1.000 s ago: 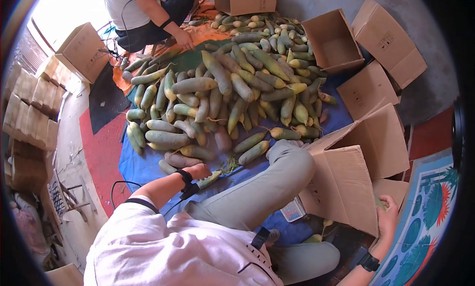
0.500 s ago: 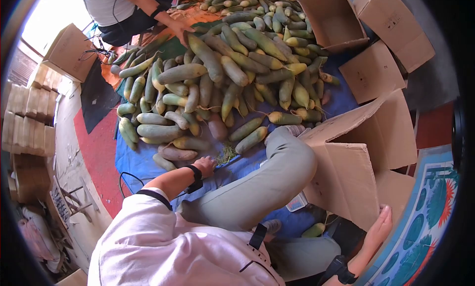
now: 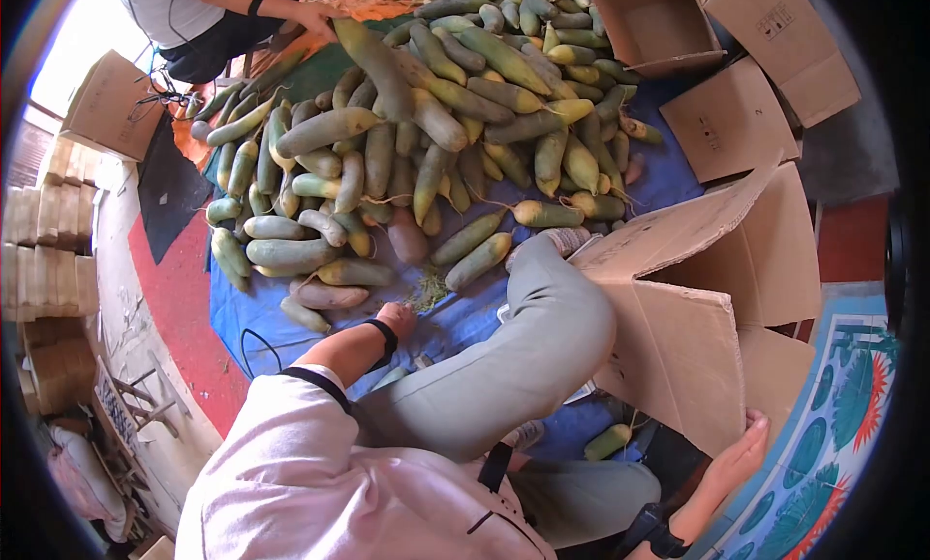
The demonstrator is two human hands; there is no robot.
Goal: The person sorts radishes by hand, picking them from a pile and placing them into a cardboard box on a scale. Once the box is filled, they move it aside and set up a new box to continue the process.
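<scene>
My left hand (image 3: 395, 319) is closed low over the blue tarp, beside the near edge of a heap of long green radishes (image 3: 320, 131). A thin dark line runs out from near its fingers, but I cannot make out what it holds. Scraps of green trimmings (image 3: 427, 290) lie just past it. At the lower right, my right hand (image 3: 740, 453) has its fingers at the edge of an open cardboard box (image 3: 668, 352), gripping the flap. The box stands tilted beside my bent knee. One short radish (image 3: 608, 442) lies under my legs.
Across the heap, another person's hand (image 3: 315, 19) holds the end of a large radish. More open cartons (image 3: 731, 119) stand at the upper right, and one box (image 3: 111, 105) at the left. Stacked packs (image 3: 48, 216) line the left wall.
The other person's hand has moved left and lifted the radish's end. My right hand's fingers have gone from stretched out to bent at the box flap. The view has shifted slightly.
</scene>
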